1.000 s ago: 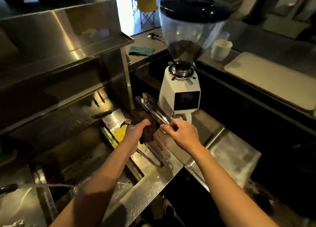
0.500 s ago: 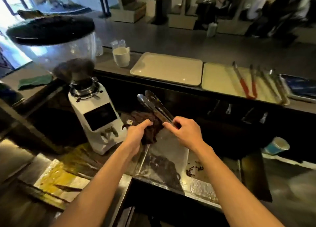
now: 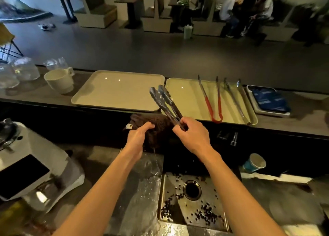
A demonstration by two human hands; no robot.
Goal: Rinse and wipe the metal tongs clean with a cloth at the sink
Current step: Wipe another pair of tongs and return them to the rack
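My right hand [image 3: 193, 135] grips the handle end of the metal tongs [image 3: 164, 102], whose tips point up and away over the counter trays. My left hand [image 3: 138, 136] clutches a dark brown cloth [image 3: 156, 127] bunched just left of the tongs' lower shaft, touching it. Both hands are held above the back edge of a small steel basin [image 3: 210, 196], which has a round drain and several scattered coffee beans.
Two beige trays [image 3: 110, 93] lie on the raised counter; the right one holds red-handled tongs [image 3: 213, 104] and another metal pair [image 3: 235, 100]. A white coffee grinder [image 3: 35, 166] stands at left, a white cup [image 3: 59, 81] behind it, a blue paper cup [image 3: 254, 162] at right.
The view has swung right, from the large sink and grinder to the small basin and the trays. Both hands keep their hold on the cloth and the tongs.
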